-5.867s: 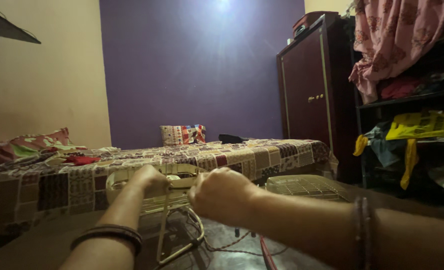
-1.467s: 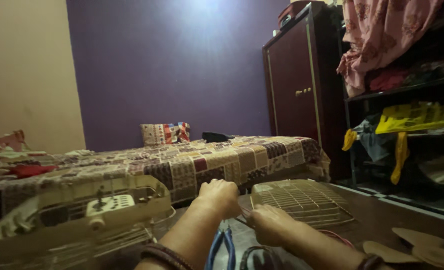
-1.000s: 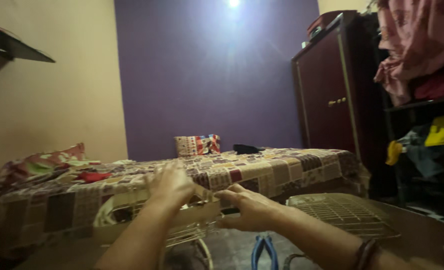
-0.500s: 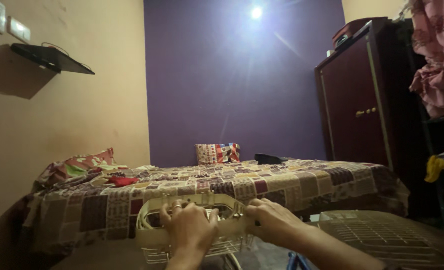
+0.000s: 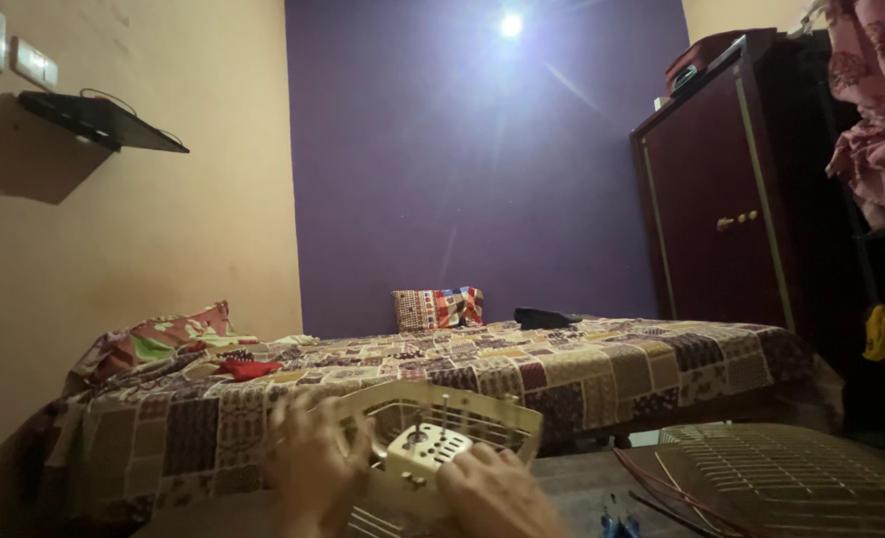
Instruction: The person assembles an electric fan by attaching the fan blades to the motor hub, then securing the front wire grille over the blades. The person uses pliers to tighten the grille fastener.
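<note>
A cream plastic fan frame [image 5: 440, 430] with a wire grille is held low in the view, in front of the near edge of the bed [image 5: 442, 384], and is tilted so that its square centre block with small pegs faces up. The left hand [image 5: 315, 468] is blurred; it is pressed against the left side of the frame with the fingers [image 5: 308, 410] spread and partly curled round the rim. The right hand [image 5: 497, 496] is set against the lower right of the centre block, with the fingers bent over it; how tightly it is closed cannot be told, since the hand is cut by the lower edge of the view.

A second cream grille [image 5: 796, 478] is laid flat on the floor to the right, well apart from the hands. Thin red wires [image 5: 661, 488] are seen between the frame and that grille, and blue tool handles [image 5: 617, 523] are just visible beside them at the bottom edge.

The bed is covered by a patchwork spread; a patterned pillow [image 5: 438, 308] is propped at its far edge and a red cloth [image 5: 246, 368] is left near its left side. A dark wooden wardrobe [image 5: 726, 189] is stood against the purple wall, and a shelf [image 5: 99, 120] is fixed on the left wall.
</note>
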